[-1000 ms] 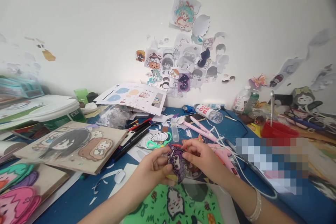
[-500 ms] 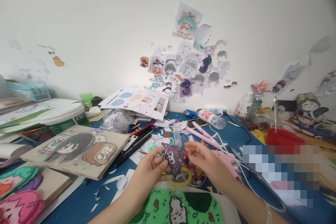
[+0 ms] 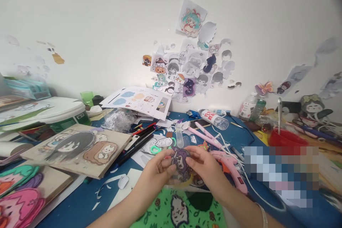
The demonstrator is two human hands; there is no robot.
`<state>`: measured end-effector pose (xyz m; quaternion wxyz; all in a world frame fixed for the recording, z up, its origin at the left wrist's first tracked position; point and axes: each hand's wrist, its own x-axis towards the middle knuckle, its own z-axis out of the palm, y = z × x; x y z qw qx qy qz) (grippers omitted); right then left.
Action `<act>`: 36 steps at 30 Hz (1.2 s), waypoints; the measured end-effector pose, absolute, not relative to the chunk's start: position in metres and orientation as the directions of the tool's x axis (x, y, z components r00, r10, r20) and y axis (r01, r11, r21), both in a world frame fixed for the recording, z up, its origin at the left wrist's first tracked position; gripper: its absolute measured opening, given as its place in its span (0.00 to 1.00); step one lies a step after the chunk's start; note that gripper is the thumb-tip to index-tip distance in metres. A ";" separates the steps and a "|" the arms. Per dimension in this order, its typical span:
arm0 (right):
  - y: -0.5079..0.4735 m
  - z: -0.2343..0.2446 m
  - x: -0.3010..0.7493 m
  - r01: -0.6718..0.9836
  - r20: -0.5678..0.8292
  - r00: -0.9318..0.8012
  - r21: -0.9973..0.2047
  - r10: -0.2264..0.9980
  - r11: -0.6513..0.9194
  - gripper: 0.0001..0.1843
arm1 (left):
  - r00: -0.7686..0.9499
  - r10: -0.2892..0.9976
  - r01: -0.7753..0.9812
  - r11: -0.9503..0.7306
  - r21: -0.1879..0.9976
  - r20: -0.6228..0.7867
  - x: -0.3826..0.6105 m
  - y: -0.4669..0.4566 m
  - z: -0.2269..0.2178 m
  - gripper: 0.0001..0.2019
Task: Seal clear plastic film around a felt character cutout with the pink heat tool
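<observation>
A purple cartoon cutout (image 3: 180,164) is held up between two bare hands, above the near part of a blue tabletop (image 3: 236,136). Its left edge is pinched between the thumb and fingers of the left hand (image 3: 159,167); its right edge is gripped by the thumb and fingers of the right hand (image 3: 205,165), the wrist of which is circled by a pale bracelet (image 3: 264,215). The fingertips behind the cutout are partly hidden. Below the hands, a green sheet (image 3: 160,212) is seen, on which a white, dark-outlined animal is drawn. Just right of the right hand, a pink glue gun (image 3: 236,176) is laid. Beyond the hands, mint-green scissors (image 3: 155,149), a pink hair straightener (image 3: 207,135) and a labelled plastic bottle (image 3: 213,119) are scattered. To the left, black markers (image 3: 135,149) are heaped beside an illustrated board (image 3: 77,149).
</observation>
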<state>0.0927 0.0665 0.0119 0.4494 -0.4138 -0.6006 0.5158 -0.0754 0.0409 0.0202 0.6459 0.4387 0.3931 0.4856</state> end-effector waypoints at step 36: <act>0.064 0.032 0.107 0.290 0.119 -0.567 -0.897 0.815 0.333 0.04 | 0.406 0.888 0.161 0.160 0.974 -0.213 -0.101 0.046 0.050 0.19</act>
